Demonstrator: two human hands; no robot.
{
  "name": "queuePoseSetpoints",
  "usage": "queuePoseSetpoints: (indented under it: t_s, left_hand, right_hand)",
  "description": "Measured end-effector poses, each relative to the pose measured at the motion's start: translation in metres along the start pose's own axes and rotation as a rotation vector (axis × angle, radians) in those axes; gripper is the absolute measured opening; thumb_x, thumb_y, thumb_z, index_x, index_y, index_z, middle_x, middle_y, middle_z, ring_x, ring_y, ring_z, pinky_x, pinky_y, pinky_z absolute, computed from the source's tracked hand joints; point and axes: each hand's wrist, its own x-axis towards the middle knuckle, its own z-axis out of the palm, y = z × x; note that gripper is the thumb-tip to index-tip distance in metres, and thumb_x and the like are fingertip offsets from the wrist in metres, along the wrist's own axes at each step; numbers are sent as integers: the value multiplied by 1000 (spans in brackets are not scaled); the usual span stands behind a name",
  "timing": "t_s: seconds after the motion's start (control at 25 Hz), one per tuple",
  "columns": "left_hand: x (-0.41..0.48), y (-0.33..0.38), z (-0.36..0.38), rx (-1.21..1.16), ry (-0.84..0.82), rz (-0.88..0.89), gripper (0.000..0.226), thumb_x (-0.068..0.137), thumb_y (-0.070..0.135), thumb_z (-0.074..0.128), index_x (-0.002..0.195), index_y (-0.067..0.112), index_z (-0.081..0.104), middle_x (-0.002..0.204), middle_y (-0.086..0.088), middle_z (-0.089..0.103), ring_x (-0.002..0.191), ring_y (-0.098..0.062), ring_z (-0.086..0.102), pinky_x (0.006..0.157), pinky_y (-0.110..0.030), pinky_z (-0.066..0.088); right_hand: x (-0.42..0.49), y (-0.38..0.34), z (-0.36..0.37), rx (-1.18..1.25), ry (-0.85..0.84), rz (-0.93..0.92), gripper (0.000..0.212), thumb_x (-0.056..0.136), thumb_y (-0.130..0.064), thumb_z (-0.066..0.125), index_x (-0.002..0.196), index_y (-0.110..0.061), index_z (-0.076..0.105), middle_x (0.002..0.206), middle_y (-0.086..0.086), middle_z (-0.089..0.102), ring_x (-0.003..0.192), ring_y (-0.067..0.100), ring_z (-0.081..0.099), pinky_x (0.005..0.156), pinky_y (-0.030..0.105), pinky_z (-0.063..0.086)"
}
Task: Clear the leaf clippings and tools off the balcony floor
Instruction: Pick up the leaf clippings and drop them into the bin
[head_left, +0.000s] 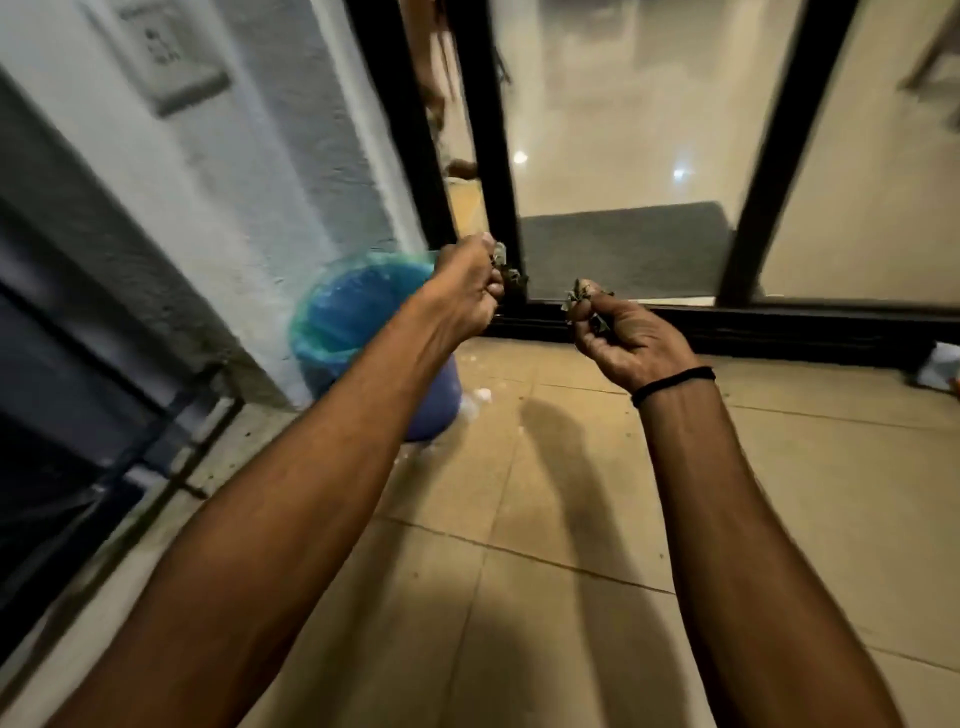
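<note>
The bin (436, 408) is coloured blue and lined with a translucent blue-green bag (319, 338). The floor (571, 597) is tiled in beige, crossed by thin dark joints in a plain grid. The door frame (493, 130) is finished in black, and the mat (623, 249) in grey. Dull green is shown by the leaf clippings (579, 297), and black by the wristband (672, 384).

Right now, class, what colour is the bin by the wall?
The bin is blue, its liner blue-green; seen in the head view.
</note>
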Motion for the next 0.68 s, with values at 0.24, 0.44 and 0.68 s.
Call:
queuePoseSetpoints:
  t_s: [0.24,0.44,0.68]
  left_hand:
    - [51,27,-132,-42,240,15,31,101,7,38,74,20,44,51,3,40,33,-3,32,35,-14,21]
    - [83,30,-165,29,214,-101,27,105,27,37,85,16,52,74,-7,58,62,-16,55,56,-26,48]
    - [74,34,-164,62,123,-246,73,100,65,22,135,5,45,132,-22,50,115,-36,55,86,-56,46]
  right_hand:
    - [60,81,107,-112,-97,61,17,97,-1,52,81,-2,58,84,11,55,66,11,52,49,12,50]
    - [108,130,170,-606,-138,4,10,97,-14,58,89,-9,56,89,11,54,76,19,56,61,30,60]
    - [108,138,164,-780,-147,51,30,90,-30,69,112,-13,57,108,3,46,101,20,44,84,52,56]
